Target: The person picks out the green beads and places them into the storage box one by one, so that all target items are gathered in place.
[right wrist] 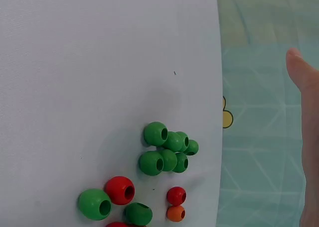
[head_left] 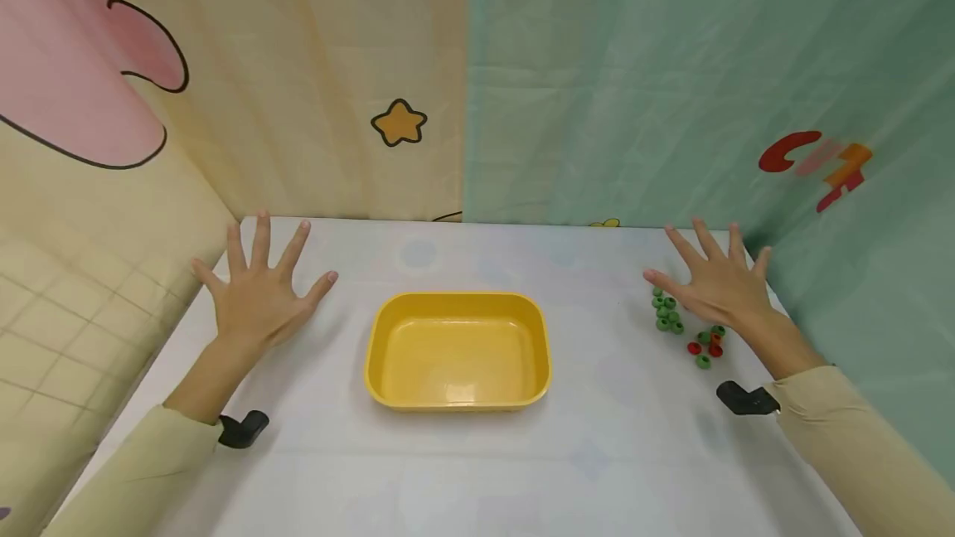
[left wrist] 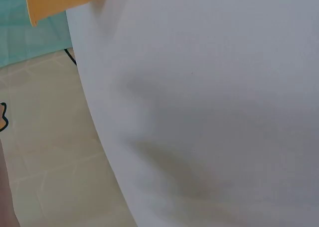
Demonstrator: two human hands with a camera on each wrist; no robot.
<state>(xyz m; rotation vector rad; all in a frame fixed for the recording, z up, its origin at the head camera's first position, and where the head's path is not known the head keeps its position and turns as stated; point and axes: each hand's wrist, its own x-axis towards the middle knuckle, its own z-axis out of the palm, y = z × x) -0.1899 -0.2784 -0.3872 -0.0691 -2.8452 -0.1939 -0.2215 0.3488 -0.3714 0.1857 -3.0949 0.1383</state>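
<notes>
Overhead, a person's two bare hands hover palm-down above a white table [head_left: 477,471], one at either side of a yellow rectangular tray [head_left: 457,394] that sits near the middle of the surface. The left hand [head_left: 257,297] is spread wide over bare tabletop to the left of the tray, all five fingers straight and fanned apart, holding nothing. The right hand [head_left: 716,284] is likewise flat with its fingers splayed, gripping nothing, and hangs over the far right part of the table, close to the edge.

Just beneath and beside that right hand lies a scatter of small beads with holes through them. A tight cluster of green beads [right wrist: 167,152] lies nearest the fingers, the beads touching one another. A little nearer the person, looser and more spread out, are red beads [right wrist: 119,189], more green ones and a single orange bead [right wrist: 175,213]. All of them rest on the table, well apart from the tray, whose inside shows only glossy yellow plastic.

Pale yellow sleeves cover both forearms, and a small black mount [head_left: 742,398] juts out at each wrist. Printed cloth backdrops rise behind the table, cream with a pink cloud and a star on the left, pale green on the right.
</notes>
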